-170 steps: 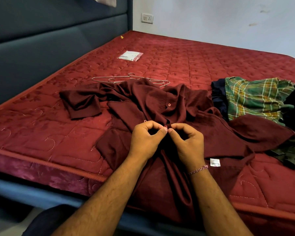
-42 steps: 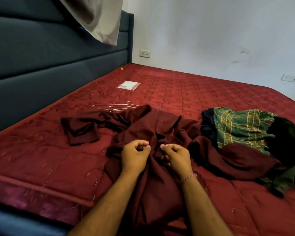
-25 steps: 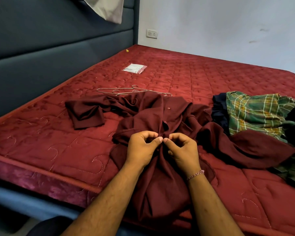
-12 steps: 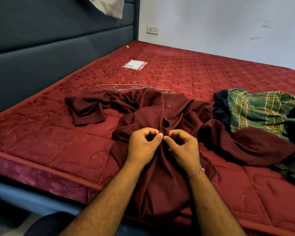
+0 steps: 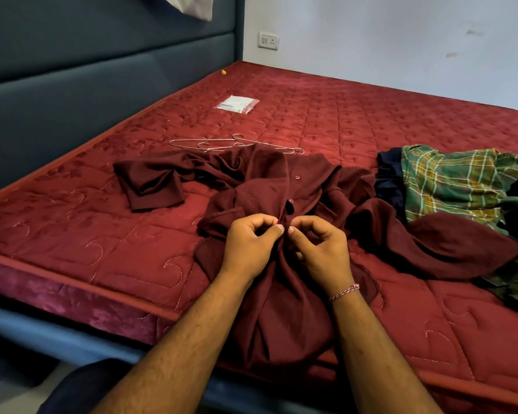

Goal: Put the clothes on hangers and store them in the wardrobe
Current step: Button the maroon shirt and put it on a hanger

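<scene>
A maroon buttoned shirt (image 5: 299, 186) lies crumpled on the red mattress (image 5: 72, 228), its lower part hanging over the near edge. My left hand (image 5: 248, 246) and my right hand (image 5: 320, 252) meet at the shirt's front placket, thumbs almost touching, each pinching the cloth beside a button. Two buttons show above my thumbs. Thin metal hangers (image 5: 237, 144) lie just beyond the shirt's collar. A pile of other clothes, topped by a green plaid garment (image 5: 458, 180), sits at the right.
A dark blue padded headboard (image 5: 72, 79) runs along the left. A small clear plastic packet (image 5: 237, 103) lies farther up the mattress. A white wall with a socket (image 5: 269, 40) is behind. A dark olive garment (image 5: 511, 288) lies at the right edge.
My hands stay pinched on the shirt's placket, about where they were half a second ago. Since 6.8 s ago the shirt has bunched up more around them.
</scene>
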The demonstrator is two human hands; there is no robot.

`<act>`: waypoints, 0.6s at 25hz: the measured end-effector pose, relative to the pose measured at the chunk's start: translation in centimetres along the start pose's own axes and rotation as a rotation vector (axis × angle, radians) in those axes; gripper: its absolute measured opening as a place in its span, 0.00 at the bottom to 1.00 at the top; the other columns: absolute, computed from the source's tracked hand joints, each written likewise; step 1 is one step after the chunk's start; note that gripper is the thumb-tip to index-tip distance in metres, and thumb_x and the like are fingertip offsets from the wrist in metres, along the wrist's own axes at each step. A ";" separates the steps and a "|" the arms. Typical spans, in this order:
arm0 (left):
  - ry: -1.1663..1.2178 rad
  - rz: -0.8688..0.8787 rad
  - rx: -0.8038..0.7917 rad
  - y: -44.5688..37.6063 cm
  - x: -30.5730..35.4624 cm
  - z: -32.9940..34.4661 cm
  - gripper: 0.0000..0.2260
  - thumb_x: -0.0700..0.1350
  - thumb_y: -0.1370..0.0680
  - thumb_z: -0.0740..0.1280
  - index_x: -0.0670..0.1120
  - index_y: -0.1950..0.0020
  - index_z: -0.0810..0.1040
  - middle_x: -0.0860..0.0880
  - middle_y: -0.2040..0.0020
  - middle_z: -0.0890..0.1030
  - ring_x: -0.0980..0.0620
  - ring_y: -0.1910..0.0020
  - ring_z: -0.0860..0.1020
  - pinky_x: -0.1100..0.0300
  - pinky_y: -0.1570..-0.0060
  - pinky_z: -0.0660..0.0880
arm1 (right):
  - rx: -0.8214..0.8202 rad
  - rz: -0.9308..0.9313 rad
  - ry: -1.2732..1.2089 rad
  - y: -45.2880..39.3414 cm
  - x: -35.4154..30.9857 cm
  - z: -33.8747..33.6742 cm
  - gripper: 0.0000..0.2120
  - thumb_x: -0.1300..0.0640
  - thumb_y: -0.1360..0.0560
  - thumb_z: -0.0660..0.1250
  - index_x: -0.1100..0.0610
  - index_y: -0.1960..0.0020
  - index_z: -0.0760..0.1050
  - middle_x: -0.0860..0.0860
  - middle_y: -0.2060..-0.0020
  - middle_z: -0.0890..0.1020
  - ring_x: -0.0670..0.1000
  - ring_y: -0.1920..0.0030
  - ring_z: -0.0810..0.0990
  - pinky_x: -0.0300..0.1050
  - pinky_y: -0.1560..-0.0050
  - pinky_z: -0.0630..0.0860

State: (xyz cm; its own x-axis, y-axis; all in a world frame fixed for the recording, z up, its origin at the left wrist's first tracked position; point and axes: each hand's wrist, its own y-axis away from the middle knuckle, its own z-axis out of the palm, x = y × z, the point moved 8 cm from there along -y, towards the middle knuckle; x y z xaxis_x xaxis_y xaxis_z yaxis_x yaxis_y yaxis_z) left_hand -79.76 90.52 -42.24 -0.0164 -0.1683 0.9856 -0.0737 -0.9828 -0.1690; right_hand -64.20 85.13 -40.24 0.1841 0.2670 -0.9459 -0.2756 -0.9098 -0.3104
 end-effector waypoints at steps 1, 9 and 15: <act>0.003 -0.004 -0.002 0.0 0.0 0.0 0.02 0.38 0.24 0.74 0.45 0.55 0.86 0.50 0.56 0.87 0.57 0.55 0.83 0.61 0.49 0.79 | 0.001 -0.004 0.001 0.0 0.0 0.0 0.05 0.65 0.23 0.73 0.56 0.53 0.83 0.47 0.62 0.83 0.45 0.64 0.80 0.39 0.65 0.77; 0.042 -0.047 -0.071 0.1 -0.3 0.2 0.05 0.38 0.23 0.73 0.47 0.55 0.86 0.49 0.56 0.87 0.57 0.56 0.83 0.61 0.51 0.79 | 0.011 -0.026 0.147 -0.1 0.7 0.0 0.08 0.61 0.25 0.76 0.50 0.50 0.83 0.47 0.61 0.85 0.43 0.67 0.80 0.41 0.62 0.75; 0.045 -0.074 -0.070 0.4 0.1 0.1 0.09 0.39 0.21 0.72 0.51 0.58 0.86 0.53 0.60 0.86 0.60 0.60 0.83 0.62 0.55 0.76 | 0.133 -0.201 0.395 0.5 -0.9 0.2 0.09 0.61 0.27 0.77 0.51 0.51 0.83 0.43 0.59 0.84 0.45 0.59 0.83 0.41 0.56 0.79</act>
State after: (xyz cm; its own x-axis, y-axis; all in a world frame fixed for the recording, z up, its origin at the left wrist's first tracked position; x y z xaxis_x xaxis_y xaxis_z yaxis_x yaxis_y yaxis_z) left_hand -79.65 90.12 -42.25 -0.0533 -0.0905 0.9945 -0.1457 -0.9845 -0.0974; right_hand -64.70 84.52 -39.50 0.5842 0.2692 -0.7656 -0.3115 -0.7968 -0.5178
